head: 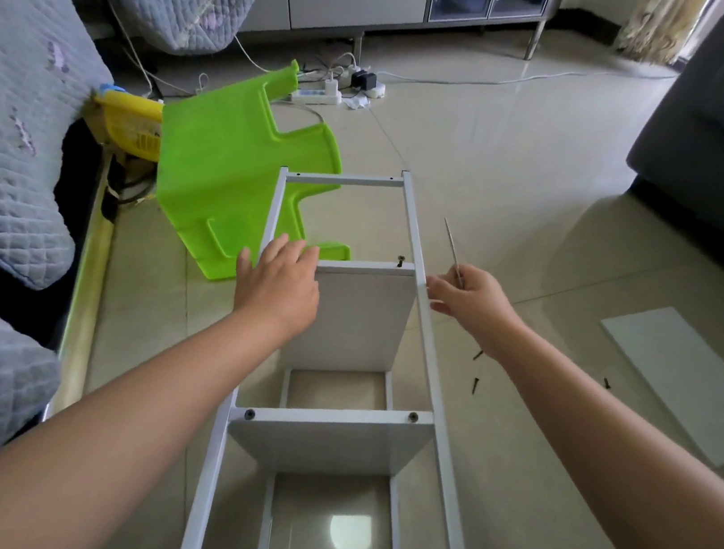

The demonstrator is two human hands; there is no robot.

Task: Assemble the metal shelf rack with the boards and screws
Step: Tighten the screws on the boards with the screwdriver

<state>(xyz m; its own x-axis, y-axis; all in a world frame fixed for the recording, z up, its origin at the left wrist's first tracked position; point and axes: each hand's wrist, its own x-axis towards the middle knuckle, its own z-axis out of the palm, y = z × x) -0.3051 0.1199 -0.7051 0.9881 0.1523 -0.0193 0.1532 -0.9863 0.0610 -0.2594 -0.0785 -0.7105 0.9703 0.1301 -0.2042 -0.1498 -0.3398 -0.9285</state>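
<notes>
Lying on glossy tile floor [531,168], rack [410,220]; left hand [279,280] flat, right hand [469,299] gripping screwdriver [451,245].

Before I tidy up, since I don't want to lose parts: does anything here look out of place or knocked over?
Yes. A green plastic stool lies tipped on its side on the floor, just behind the metal rack. Three loose black screws lie scattered on the tiles right of the rack, near a spare white board.
</notes>
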